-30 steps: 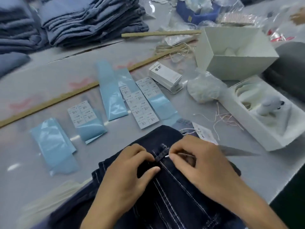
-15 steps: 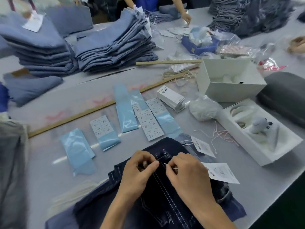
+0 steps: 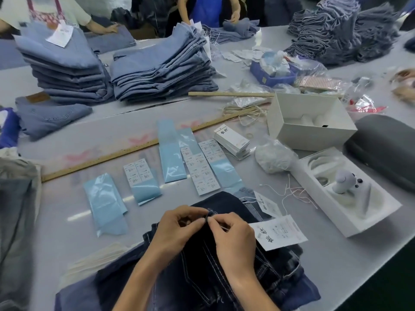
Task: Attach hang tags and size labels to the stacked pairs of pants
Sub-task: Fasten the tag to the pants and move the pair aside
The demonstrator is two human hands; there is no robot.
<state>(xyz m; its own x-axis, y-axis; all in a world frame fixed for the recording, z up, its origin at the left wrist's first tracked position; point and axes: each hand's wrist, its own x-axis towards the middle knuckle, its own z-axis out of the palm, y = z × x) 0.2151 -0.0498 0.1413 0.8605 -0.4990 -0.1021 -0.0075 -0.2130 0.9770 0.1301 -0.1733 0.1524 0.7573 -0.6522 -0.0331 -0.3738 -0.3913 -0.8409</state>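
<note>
Pants (image 3: 224, 277) under both hands; white box (image 3: 381, 207) holds tagging gun (image 3: 344, 181).

1. Dark denim pants (image 3: 235, 277) lie on the grey tabletop (image 3: 336, 265), nearest the camera.
2. Left hand (image 3: 177, 230) and right hand (image 3: 233, 239) meet at the belt loop (image 3: 212, 213), fingertips pinching there.
3. A white hang tag (image 3: 278, 232) lies just beside the right hand.
4. Size-label sheets (image 3: 202, 169) sit beyond the pants.
5. Folded light-blue stacks (image 3: 161, 70) stand at the far side.
</note>
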